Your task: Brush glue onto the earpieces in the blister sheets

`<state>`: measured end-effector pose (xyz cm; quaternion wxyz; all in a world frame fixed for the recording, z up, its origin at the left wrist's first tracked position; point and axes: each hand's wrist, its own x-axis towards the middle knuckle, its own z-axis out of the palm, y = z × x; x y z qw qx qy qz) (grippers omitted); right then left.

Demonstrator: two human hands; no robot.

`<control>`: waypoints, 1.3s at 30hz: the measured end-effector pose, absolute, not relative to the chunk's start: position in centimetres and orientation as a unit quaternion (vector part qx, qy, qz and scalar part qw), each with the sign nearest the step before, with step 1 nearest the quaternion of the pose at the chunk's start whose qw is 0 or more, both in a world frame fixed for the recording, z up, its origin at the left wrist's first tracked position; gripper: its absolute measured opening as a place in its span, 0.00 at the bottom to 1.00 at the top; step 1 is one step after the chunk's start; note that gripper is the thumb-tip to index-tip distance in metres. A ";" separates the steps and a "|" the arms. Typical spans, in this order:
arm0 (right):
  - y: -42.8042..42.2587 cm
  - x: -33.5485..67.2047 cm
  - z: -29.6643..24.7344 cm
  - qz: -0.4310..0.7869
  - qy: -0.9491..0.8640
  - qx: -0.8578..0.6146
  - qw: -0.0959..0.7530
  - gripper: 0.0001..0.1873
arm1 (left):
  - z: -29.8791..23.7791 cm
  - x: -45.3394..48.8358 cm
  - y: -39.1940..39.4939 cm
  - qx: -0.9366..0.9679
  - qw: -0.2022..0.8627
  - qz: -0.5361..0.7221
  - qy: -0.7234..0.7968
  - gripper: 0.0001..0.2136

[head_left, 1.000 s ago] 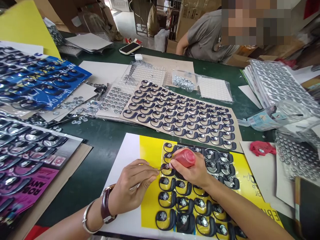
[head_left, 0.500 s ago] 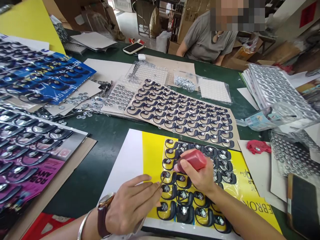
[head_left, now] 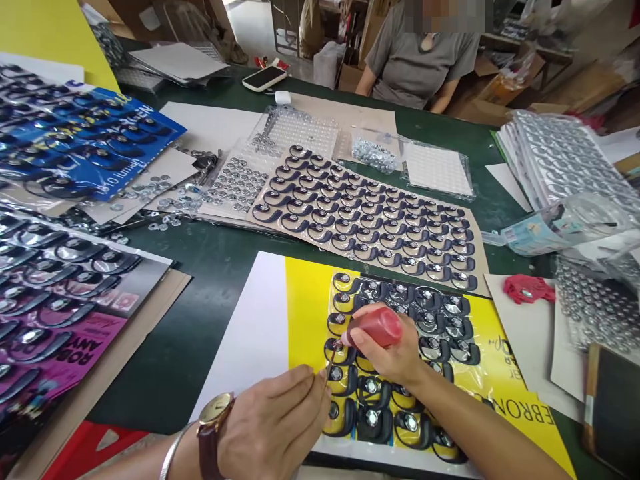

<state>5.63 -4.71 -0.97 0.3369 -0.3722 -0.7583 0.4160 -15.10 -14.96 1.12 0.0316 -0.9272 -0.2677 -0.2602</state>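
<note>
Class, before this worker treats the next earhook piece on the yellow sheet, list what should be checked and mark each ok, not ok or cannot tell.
1. Right hand grips the red bottle: ok.
2. Bottle tip aimed at an earhook piece: ok.
3. Left hand holds the thin stick: ok.
4. Stick tip on that piece: cannot tell.
5. Yellow sheet lies flat: ok.
6. Liquid left in bottle: cannot tell.
</note>
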 end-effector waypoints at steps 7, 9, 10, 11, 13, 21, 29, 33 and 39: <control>-4.7 5.5 -0.7 0.382 -0.776 -0.363 0.347 0.05 | 0.9 -15.1 -14.9 -0.929 0.028 -0.257 -0.265 0.14; -4.7 5.5 -0.7 0.375 -0.772 -0.373 0.352 0.04 | 0.8 -15.1 -15.0 -0.930 0.028 -0.256 -0.263 0.13; -4.8 5.6 -0.7 0.374 -0.769 -0.379 0.353 0.04 | 0.8 -15.1 -15.0 -0.929 0.029 -0.257 -0.264 0.13; -4.8 5.6 -0.7 0.372 -0.767 -0.385 0.353 0.04 | 0.9 -15.1 -15.0 -0.928 0.029 -0.258 -0.265 0.13; -4.8 5.7 -0.7 0.359 -0.770 -0.390 0.355 0.03 | 0.9 -15.1 -15.0 -0.928 0.028 -0.259 -0.268 0.13; -4.7 6.0 -0.9 0.384 -0.748 -0.409 0.355 0.05 | 1.0 -15.1 -15.0 -0.925 0.014 -0.259 -0.276 0.14; -5.0 6.1 -1.1 0.441 -0.713 -0.396 0.376 0.05 | 1.1 -15.3 -15.2 -0.924 0.022 -0.252 -0.287 0.11; -4.8 6.0 -1.0 0.431 -0.716 -0.407 0.367 0.05 | 0.9 -15.3 -15.2 -0.923 0.019 -0.256 -0.287 0.13; -4.7 6.1 -0.6 0.436 -0.729 -0.398 0.348 0.03 | 0.6 -15.5 -15.2 -0.918 -0.026 -0.259 -0.299 0.16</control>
